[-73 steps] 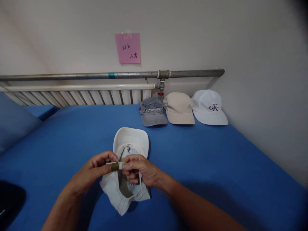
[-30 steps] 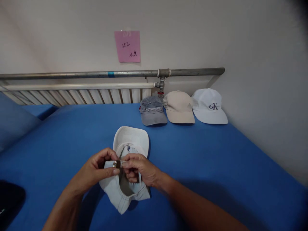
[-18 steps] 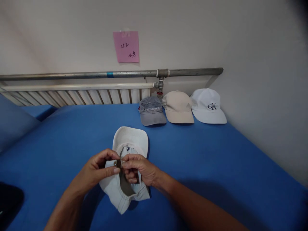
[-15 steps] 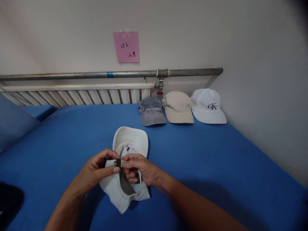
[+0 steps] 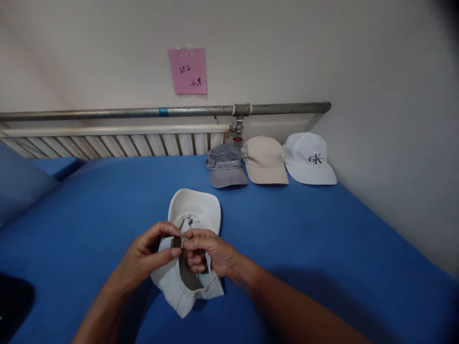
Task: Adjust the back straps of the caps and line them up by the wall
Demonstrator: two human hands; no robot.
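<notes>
A white baseball cap (image 5: 195, 203) lies on the blue surface with its brim pointing away from me and its inside showing. My left hand (image 5: 152, 248) pinches the dark brown piece (image 5: 177, 242) on the cap's back strap between thumb and fingers. Close beside it, my right hand (image 5: 206, 251) grips the pale end of the strap (image 5: 184, 242) with thumb and forefinger, its other fingers curled over the cap's opening. The fingers of both hands nearly meet at the strap, and the strap's far end is hidden by them.
Toward the wall stand a grey cap (image 5: 226, 167), a beige cap (image 5: 266, 162) and a white cap with dark letters (image 5: 310, 160). Behind them run a radiator (image 5: 150, 143) and a metal pipe (image 5: 118, 112). A dark object (image 5: 14, 301) shows at the lower left.
My left thumb and fingers have shifted slightly to the right along the strap, now covering the metal stud beside the brown piece. The right hand keeps its hold.
</notes>
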